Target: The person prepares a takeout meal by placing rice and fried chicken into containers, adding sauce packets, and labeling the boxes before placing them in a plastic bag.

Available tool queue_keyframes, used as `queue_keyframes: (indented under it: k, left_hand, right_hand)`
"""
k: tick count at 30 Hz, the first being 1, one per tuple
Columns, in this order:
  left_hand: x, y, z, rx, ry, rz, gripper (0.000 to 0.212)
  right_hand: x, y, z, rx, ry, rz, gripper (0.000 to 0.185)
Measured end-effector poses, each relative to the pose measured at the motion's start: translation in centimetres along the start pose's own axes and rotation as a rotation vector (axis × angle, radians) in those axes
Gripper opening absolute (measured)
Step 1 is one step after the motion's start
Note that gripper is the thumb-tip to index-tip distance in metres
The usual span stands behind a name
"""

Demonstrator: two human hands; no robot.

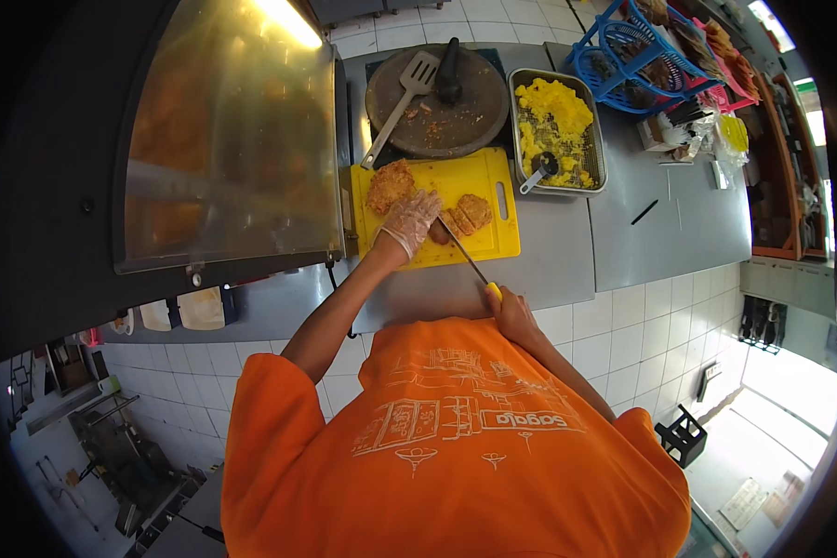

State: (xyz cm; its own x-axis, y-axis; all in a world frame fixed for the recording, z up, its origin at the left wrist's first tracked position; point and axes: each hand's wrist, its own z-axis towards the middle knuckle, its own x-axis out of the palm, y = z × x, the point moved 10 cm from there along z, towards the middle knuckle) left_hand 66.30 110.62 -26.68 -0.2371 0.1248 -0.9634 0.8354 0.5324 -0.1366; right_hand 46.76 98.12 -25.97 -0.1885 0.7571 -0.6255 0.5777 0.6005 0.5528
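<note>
My left hand (411,217), in a clear plastic glove, lies over the yellow cutting board (429,258). Its fingers are bent beside the knife blade; what is beneath them is hidden. My bare right hand (515,314) grips the yellow handle of a kitchen knife (464,252). The blade slants up and left across the board, its tip beside my left hand. Right of the blade lies a breaded fried cutlet (473,211) cut into pieces. A whole breaded cutlet (390,185) sits at the board's upper left, just beyond my left hand.
Behind the board, a round stone mortar (397,132) carries a slotted turner (409,94) and a dark pestle (449,77). A metal mesh-lined tray (600,167) holds yellow food (558,104) and a scoop (540,171). Left stands a lit glass-fronted display cabinet (237,153); blue baskets (617,63) stand at right.
</note>
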Motion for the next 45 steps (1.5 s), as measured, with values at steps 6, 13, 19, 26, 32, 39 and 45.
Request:
queue_keyframes:
  k: [6, 13, 19, 26, 32, 39, 45]
  left_hand:
    - [-3.7, -1.4, 1.3, 0.056, 0.036, 0.001, 0.064]
    - [-3.2, -4.0, 4.6, 0.187, -0.038, -0.081, 0.066]
    - [-2.7, -2.9, 5.3, 0.175, -0.1, -0.119, 0.066]
    - [-5.9, -1.9, 5.8, 0.173, -0.124, -0.179, 0.063]
    - [-3.1, -2.8, 7.1, 0.152, 0.073, -0.076, 0.069]
    - [-3.1, -0.6, 6.3, 0.049, -0.09, -0.216, 0.06]
    - [-3.3, -0.7, -4.7, -0.614, -0.386, -0.565, 0.065]
  right_hand:
    - [-4.0, 0.3, -1.2, 0.077, 0.121, 0.137, 0.055]
    - [-7.6, -1.9, -1.6, 0.04, 0.023, -0.025, 0.052]
    - [-4.7, -3.4, 1.1, -0.075, -0.067, 0.0, 0.048]
    - [-8.8, -0.9, -0.3, 0.128, 0.069, 0.109, 0.054]
    - [-7.0, -3.4, 0.5, -0.068, -0.096, 0.059, 0.05]
    - [-5.7, -2.5, 2.8, 0.02, 0.007, 0.067, 0.052]
    - [-8.9, -2.6, -3.4, 0.142, -0.147, 0.115, 0.053]
